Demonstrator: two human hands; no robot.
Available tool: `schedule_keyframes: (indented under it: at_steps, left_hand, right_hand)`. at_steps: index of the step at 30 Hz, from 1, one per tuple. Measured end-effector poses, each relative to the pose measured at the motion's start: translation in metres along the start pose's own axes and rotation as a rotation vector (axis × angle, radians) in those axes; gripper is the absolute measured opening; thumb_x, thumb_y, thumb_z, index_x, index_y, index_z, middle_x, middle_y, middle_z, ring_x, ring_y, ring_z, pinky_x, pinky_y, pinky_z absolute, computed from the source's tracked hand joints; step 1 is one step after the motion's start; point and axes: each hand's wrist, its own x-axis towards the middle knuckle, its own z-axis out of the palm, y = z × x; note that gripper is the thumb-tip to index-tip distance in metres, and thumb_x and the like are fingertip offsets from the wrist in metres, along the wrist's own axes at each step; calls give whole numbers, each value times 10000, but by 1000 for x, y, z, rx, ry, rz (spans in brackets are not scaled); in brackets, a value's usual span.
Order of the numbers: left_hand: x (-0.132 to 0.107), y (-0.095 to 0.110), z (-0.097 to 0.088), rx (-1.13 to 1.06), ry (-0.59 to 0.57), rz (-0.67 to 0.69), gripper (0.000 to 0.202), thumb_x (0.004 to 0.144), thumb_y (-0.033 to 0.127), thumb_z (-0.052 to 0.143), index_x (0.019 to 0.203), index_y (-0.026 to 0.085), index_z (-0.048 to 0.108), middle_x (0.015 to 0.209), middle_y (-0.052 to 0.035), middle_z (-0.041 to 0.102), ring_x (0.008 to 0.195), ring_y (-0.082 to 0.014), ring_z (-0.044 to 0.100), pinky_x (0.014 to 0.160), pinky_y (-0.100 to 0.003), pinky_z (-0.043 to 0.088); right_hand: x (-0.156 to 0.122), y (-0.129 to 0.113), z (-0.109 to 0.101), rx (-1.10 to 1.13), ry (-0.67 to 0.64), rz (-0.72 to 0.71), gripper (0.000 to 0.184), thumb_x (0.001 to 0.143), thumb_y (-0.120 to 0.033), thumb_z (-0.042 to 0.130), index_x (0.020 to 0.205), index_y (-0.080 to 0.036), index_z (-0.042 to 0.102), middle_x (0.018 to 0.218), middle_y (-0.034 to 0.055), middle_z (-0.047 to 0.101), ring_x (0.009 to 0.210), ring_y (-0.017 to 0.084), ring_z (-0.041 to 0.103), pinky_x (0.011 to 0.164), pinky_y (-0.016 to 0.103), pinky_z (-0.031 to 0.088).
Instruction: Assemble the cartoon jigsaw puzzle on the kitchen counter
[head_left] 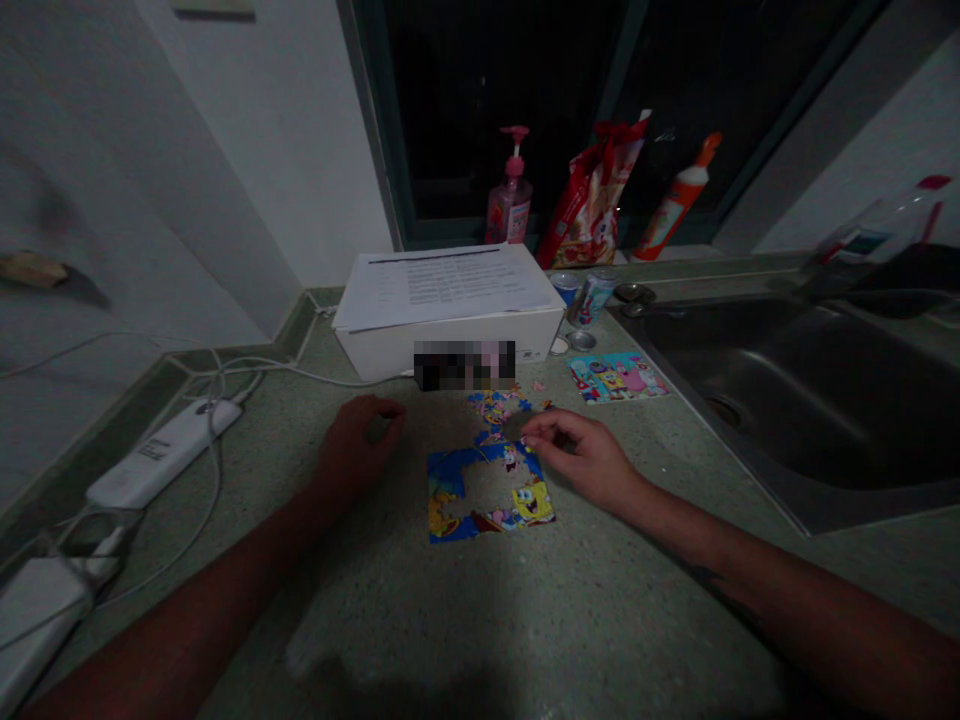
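Note:
A partly filled jigsaw puzzle (442, 528) lies on the counter before me, its blue and yellow cartoon border around a bare middle. My right hand (581, 455) is at its top right corner, thumb and fingertips pinched on a small puzzle piece (531, 446), mostly hidden by the fingers. Just beyond the puzzle is a heap of loose puzzle pieces (495, 407). My left hand (360, 440) hovers or rests left of the puzzle, fingers curled and thumb tip close against the index finger; nothing shows in it. A cartoon picture card (619, 378) lies beyond my right hand.
A white box (450, 300) with printed paper on top stands behind the pieces. Cans (592, 298) are beside it, and a sink (810, 390) is at right. Power strips (165, 450) with cables lie left. Bottles and a red bag (596, 195) line the windowsill.

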Motion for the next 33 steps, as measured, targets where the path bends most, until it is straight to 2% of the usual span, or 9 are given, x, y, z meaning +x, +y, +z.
schedule_keyframes:
  at_steps: [4,6,10,12,15,19,23,29,33]
  left_hand:
    - [-12,20,6,12,105,297,135,951,290,620,924,261,750,932,-55,819,961,-281,760,1029,-496,568]
    - [-23,35,8,-20,140,403,96,960,237,656,993,266,742,969,-39,824,947,-257,763,1069,-507,555]
    - [-43,64,8,-106,81,631,245,952,236,775,1180,273,693,1110,-45,839,1025,-238,784,1078,-481,555]
    - [-50,74,5,-117,43,719,301,961,258,804,1229,277,669,1116,-34,844,1019,-219,790,1091,-461,549]
    - [-55,81,3,-134,-7,754,303,977,234,794,1244,292,663,1098,-8,845,982,-189,792,1097,-422,546]
    - [-58,81,5,-148,18,764,294,974,176,784,1219,290,666,1053,8,830,930,-170,783,1092,-393,549]
    - [-58,80,6,-154,32,766,315,965,151,796,1219,277,660,1053,1,825,925,-168,784,1076,-390,558]
    - [-56,82,5,-143,43,775,243,1009,173,755,1203,279,653,1010,19,837,879,-153,786,1050,-383,561]
    - [-56,81,6,-146,41,749,260,1002,173,762,1208,284,649,1039,22,846,907,-155,796,1074,-398,551]
  right_hand:
    - [-4,-10,14,71,46,59,194,904,-425,760,939,-234,766,708,-18,684,623,150,600,584,285,480]
    - [-7,-16,22,111,41,93,185,888,-415,771,921,-234,754,709,-16,691,622,149,601,583,283,476]
    - [-17,-28,38,200,-18,149,205,874,-433,806,890,-241,737,669,-31,661,595,139,577,568,277,457]
    - [-23,-33,44,267,-54,170,210,862,-430,821,879,-246,721,656,-44,642,573,132,559,548,268,447]
    - [-30,-37,50,335,-93,183,172,863,-386,809,880,-244,712,680,-40,660,589,130,573,557,261,462]
    - [-34,-37,53,339,-117,187,151,849,-354,811,878,-242,715,686,-34,671,605,134,578,552,257,451]
    - [-34,-35,53,355,-130,172,158,849,-349,818,882,-238,710,700,-32,680,611,134,587,555,258,463]
    - [-35,-33,53,340,-142,177,149,865,-344,816,902,-243,713,698,-32,678,613,136,590,549,257,460]
    - [-34,-33,52,325,-133,133,140,921,-360,786,959,-246,716,699,-35,675,608,140,600,547,259,474]
